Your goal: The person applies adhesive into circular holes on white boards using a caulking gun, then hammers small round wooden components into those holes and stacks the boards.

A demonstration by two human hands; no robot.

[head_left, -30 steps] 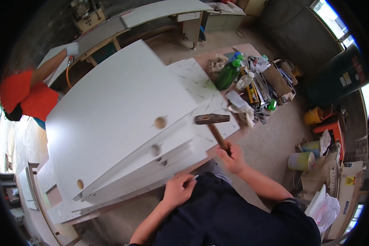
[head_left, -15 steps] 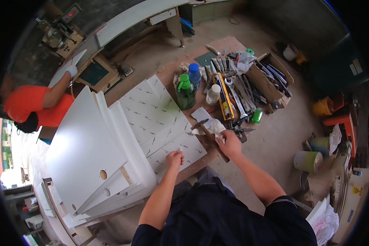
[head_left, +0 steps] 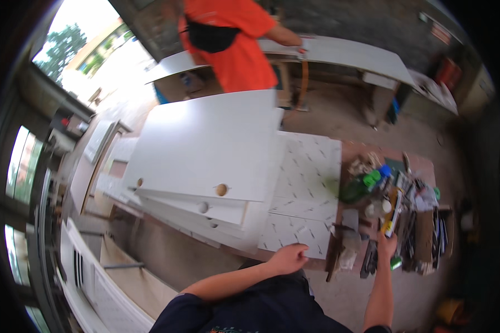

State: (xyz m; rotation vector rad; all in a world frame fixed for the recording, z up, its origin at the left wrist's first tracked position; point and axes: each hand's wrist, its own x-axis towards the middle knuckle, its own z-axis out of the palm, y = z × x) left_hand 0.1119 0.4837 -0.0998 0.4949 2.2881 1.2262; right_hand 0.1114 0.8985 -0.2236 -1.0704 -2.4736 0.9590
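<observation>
Hammer (head_left: 333, 258) released (brown handle, blurred).

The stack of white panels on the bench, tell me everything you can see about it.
The stack of white panels lies flat on the workbench, several smooth boards fanned so their near edges step out one below another. They look like laminated board. The top panel has round holes near its near edge; lower ones show similar holes. The stack rests partly on a white patterned sheet. Neither hand touches it; the left hand rests at the bench edge nearby.
</observation>
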